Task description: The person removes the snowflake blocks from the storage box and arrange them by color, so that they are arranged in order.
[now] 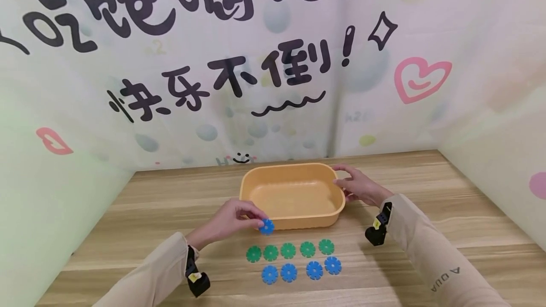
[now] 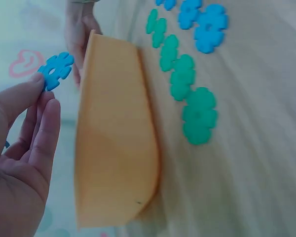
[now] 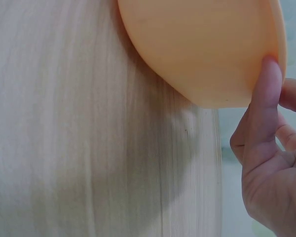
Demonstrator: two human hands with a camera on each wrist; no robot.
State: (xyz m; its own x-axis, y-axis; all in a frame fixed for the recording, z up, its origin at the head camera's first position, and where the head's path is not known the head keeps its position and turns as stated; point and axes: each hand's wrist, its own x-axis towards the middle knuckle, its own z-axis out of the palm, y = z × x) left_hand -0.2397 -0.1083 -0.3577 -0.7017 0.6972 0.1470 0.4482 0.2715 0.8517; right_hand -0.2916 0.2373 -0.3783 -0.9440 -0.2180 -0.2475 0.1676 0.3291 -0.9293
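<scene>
Left hand [image 1: 232, 221] pinches a blue snowflake disc [image 1: 266, 226] between thumb and fingertips, held just off the near left corner of the orange tub [image 1: 294, 170], centre of the head view. Right hand [image 1: 358, 186] has fingers curled on the tub's right rim, thumb on the outer wall in the right wrist view, steadying it. Tub sits on the wooden bench [image 1: 448, 231], nothing in it that I can see.

Step, as I judge it: disc is lifted, not yet over the tub. Next move calls for raising it above the near rim, carrying it inward, then letting go.

Below the tub: row of five green discs [image 1: 287, 250], then a row of four blue discs [image 1: 300, 270] nearer the bottom edge, all flat, well apart from the hands. Printed backdrop [image 1: 239, 60] with black lettering fills the upper frame.

In the way: only the tub's near wall, just beside the pinched disc. Wrist view is blurry.
</scene>
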